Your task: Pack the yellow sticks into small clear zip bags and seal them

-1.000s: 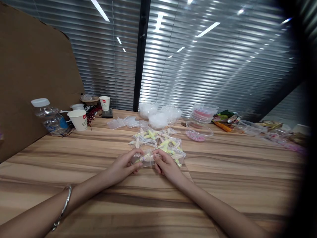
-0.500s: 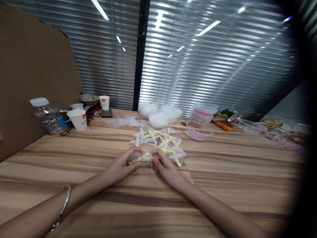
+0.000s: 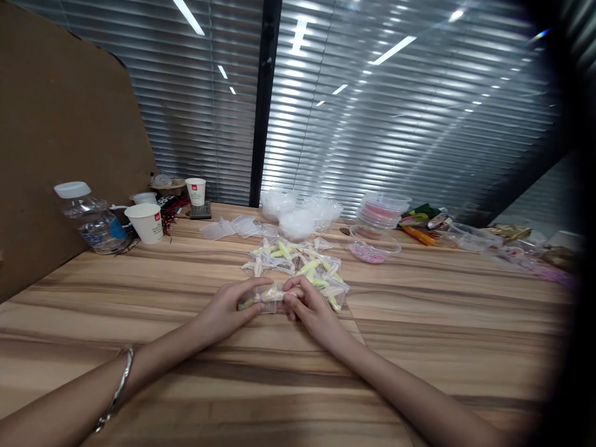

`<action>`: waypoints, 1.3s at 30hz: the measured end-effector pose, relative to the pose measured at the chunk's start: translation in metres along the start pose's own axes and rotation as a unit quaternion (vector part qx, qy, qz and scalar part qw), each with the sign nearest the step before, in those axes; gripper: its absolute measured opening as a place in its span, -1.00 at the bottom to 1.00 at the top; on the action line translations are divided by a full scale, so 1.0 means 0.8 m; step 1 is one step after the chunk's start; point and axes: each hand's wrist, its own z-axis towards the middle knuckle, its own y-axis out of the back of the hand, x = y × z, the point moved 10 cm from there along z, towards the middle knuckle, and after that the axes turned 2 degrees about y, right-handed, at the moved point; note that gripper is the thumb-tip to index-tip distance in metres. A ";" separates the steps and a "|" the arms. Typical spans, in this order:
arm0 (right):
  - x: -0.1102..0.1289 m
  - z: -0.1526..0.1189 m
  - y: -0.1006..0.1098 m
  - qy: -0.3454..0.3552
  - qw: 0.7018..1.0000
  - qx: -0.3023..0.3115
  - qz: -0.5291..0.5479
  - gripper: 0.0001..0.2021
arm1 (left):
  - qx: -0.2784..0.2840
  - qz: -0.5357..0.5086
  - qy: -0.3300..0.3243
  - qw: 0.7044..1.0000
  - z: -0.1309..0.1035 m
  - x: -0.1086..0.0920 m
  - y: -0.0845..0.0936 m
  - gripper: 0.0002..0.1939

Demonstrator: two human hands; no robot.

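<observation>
My left hand (image 3: 228,308) and my right hand (image 3: 310,308) both pinch a small clear zip bag (image 3: 269,297) with yellow and pale pieces inside, held just over the wooden table (image 3: 186,347). Thumbs and fingertips close along the bag's top edge from either side. Right behind it lies a pile of filled clear bags (image 3: 298,266) with the same yellow, pink and white pieces. A silver bangle (image 3: 116,388) is on my left wrist.
Empty clear bags (image 3: 237,228) and a heap of white plastic (image 3: 298,217) lie further back. Stacked pink-filled clear tubs (image 3: 380,214) and an open tub (image 3: 374,245) sit right. A water bottle (image 3: 90,218) and paper cups (image 3: 146,223) stand left before a cardboard sheet (image 3: 60,124). Window blinds (image 3: 395,112) lie behind.
The small bag has turned flatter and lower between my fingers, and both hands have shifted slightly closer together on it. Nothing else on the table has moved.
</observation>
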 end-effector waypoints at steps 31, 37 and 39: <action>0.018 -0.002 0.012 0.100 0.986 -0.055 -0.119 -0.83 | -0.071 -0.356 0.124 0.924 0.003 0.017 0.007 -0.09; 0.009 -0.001 0.013 0.075 0.993 -0.057 -0.066 -0.82 | -0.066 -0.326 0.125 0.935 0.004 0.018 0.006 -0.18; 0.007 -0.001 0.012 0.068 0.995 -0.051 -0.051 -0.83 | -0.062 -0.315 0.114 0.940 0.004 0.017 0.006 -0.23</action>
